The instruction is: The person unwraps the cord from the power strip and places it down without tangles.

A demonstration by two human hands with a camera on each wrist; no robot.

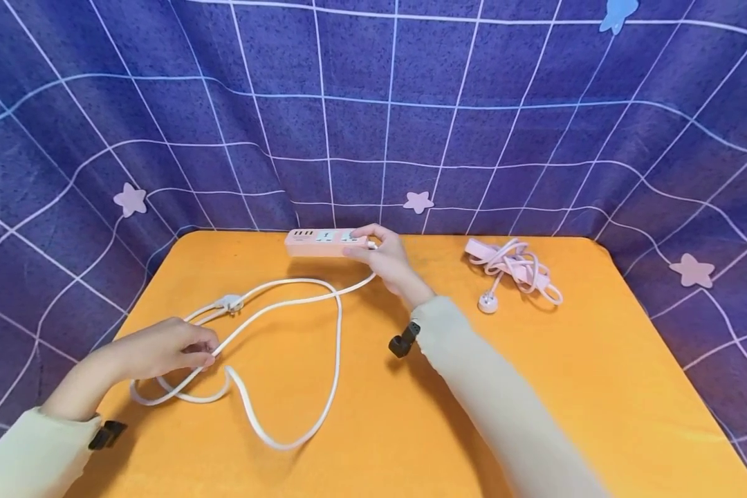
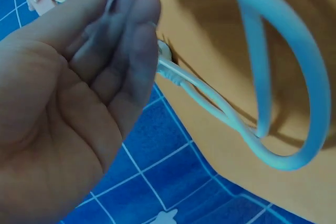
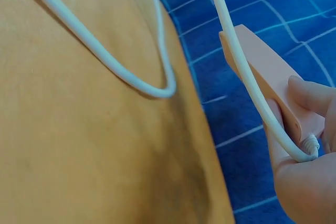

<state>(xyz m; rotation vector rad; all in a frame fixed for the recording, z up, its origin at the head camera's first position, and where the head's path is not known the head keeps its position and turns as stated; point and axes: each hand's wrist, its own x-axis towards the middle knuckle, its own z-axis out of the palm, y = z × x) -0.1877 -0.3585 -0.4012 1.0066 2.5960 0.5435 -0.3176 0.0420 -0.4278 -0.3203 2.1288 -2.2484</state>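
An orange bench point(image 1: 411, 415) stands against a blue checked cloth backdrop point(image 1: 373, 104) dotted with stars.

The right hand point(image 1: 386, 259) grips one end of a pink power strip point(image 1: 324, 242) near the middle of the bench's far edge, fingers curled over the top and thumb beneath. The right wrist view shows the strip lifted off the bench, with the backdrop behind it, and the cord leaving the strip at the end held in the palm.

The strip's white cord point(image 1: 333, 360) runs from that end down toward the near edge, makes a wide loop across the left half of the bench, and turns back toward the left edge. The left hand point(image 1: 168, 349) is near the left edge and pinches the cord between its fingertips and thumb; the left wrist view shows the cord caught at the fingertips point(image 2: 126, 9) with the palm otherwise relaxed and the loop hanging off the hand above the bench. The cord's white plug point(image 1: 229, 303) lies on the bench just beyond the left hand, toward the far edge.

A second pink power strip point(image 1: 494, 257) lies toward the far right corner, well apart from both hands, with its own cord bundled in loose coils over it and its round plug point(image 1: 487, 302) resting on the bench just in front.

No containers are in view. A small black clip sits at each wrist.
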